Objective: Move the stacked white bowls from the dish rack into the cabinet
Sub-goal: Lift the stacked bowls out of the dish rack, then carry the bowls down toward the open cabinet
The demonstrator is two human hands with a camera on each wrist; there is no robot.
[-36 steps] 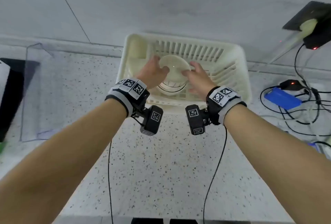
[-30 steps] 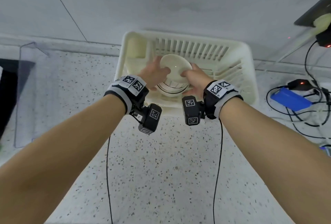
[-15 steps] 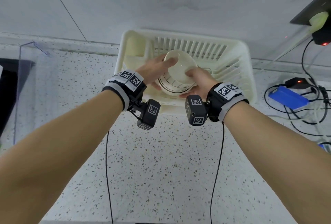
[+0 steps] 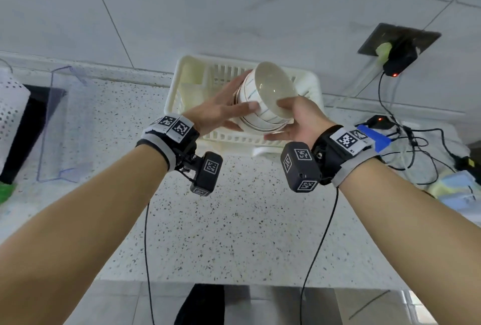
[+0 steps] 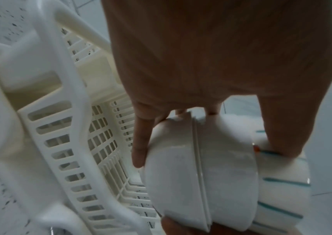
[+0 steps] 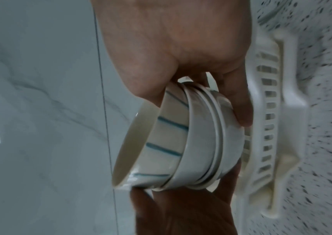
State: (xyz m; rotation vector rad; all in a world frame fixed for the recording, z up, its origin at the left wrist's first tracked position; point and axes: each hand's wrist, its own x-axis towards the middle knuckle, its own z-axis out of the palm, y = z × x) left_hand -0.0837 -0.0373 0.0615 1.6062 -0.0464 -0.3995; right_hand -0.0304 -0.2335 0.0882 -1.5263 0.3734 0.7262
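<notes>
A stack of white bowls (image 4: 265, 98), the top one marked with thin blue stripes, hangs in the air above the cream dish rack (image 4: 182, 95). My left hand (image 4: 221, 111) grips the stack's left side, thumb across the bowls. My right hand (image 4: 294, 119) holds the right side, thumb on the top bowl's rim and fingers under the base. The left wrist view shows the stack (image 5: 211, 174) with my fingers (image 5: 140, 151) curled beneath it, over the rack (image 5: 64, 127). In the right wrist view the stack (image 6: 181, 139) is clasped between both hands, the rack (image 6: 269, 111) behind. No cabinet is in view.
The rack stands on a speckled counter (image 4: 234, 233) against a tiled wall. A clear plastic tray (image 4: 62, 127) and a perforated white container (image 4: 10, 106) lie to the left. Cables, a blue device (image 4: 374, 137) and a wall socket (image 4: 398, 43) are at the right.
Both hands closed round the bowl stack in the rack and lifted it up and slightly right; it now hangs above the rack, tilted with its opening toward me.
</notes>
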